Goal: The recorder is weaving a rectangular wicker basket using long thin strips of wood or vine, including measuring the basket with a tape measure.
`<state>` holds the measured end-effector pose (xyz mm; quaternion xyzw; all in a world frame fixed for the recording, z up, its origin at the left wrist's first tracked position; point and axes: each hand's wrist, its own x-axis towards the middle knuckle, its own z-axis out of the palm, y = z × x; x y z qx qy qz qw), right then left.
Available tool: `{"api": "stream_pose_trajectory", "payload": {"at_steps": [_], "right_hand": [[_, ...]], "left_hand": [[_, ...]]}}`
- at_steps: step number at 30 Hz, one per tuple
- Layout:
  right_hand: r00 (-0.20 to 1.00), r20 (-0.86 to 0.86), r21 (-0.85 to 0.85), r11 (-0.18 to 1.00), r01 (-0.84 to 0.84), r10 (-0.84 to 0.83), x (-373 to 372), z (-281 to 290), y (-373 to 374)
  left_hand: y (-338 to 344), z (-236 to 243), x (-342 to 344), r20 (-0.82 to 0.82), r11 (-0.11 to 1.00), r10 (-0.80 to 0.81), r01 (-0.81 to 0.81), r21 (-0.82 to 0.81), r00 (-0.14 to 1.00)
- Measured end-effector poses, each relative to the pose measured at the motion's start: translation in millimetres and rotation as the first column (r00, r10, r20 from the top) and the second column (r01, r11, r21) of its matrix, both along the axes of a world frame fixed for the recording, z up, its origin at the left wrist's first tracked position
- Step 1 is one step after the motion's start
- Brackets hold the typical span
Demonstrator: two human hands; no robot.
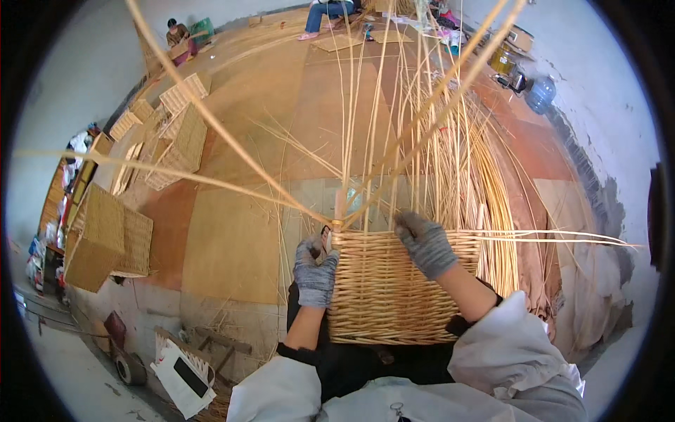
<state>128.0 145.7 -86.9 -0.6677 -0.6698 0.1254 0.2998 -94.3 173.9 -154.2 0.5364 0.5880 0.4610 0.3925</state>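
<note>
A wicker basket (394,295) with tightly woven sides rests against my lap. Long upright rods (380,141) rise from its top edge, and several thick ones fan out from its left corner. My left hand (314,274), in a grey knit glove, is closed around that left corner, just below the bound post (339,211). My right hand (426,246), gloved alike, lies over the top edge right of the middle. Its fingers are bent together beside the upright rods; what they pinch, if anything, is hidden. Two pale rods (555,235) stick out to the right from the top edge.
A bundle of loose rods (496,204) lies on the floor at right. Woven baskets (105,239) stand at left. A phone (190,376) lies on a white item at lower left. Two people sit at the back; a water jug (540,95) stands by the right wall.
</note>
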Motion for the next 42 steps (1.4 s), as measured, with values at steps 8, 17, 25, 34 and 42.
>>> {"api": "stream_pose_trajectory", "payload": {"at_steps": [8,17,25,34,42], "right_hand": [[0.879,0.398,-0.192,0.961,-0.2,0.263,-60,49,69],[0.685,0.605,-0.304,0.913,-0.271,0.405,-197,81,67],[-0.173,-0.902,-0.424,0.886,0.19,-0.395,25,-53,-24],[0.46,-0.831,-0.281,0.95,0.134,-0.311,44,-38,-3],[0.949,0.163,0.262,0.939,0.223,-0.271,74,-50,180]], "left_hand": [[35,-6,-30,-0.216,0.931,-0.115,0.181,0.316,0.969],[92,-33,-20,-0.823,0.553,-0.256,0.775,0.305,0.507],[67,39,-50,-0.799,0.701,-0.496,0.699,-0.139,0.339],[80,52,16,-0.325,0.711,-0.696,0.553,-0.434,0.64],[91,22,104,-0.562,0.791,-0.609,0.378,-0.481,0.56]]}}
